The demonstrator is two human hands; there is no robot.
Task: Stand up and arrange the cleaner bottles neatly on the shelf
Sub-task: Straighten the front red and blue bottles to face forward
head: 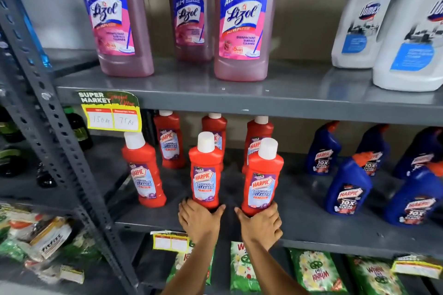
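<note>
Several red Harpic bathroom cleaner bottles with white caps stand upright on the grey middle shelf (pixel 311 220), three in front and three behind. My left hand (pixel 199 219) grips the base of the front middle bottle (pixel 205 170). My right hand (pixel 262 221) grips the base of the front right bottle (pixel 262 177). The front left bottle (pixel 143 170) stands alone, leaning slightly. The back-row bottles (pixel 169 141) are partly hidden by the front ones.
Blue Harpic bottles (pixel 347 189) stand to the right on the same shelf. Pink Lizol bottles (pixel 242 19) and white Domex jugs (pixel 407 31) fill the shelf above. A price tag (pixel 111 112) hangs from its edge. Detergent packets (pixel 316 273) lie below. A slotted upright (pixel 55 151) is at left.
</note>
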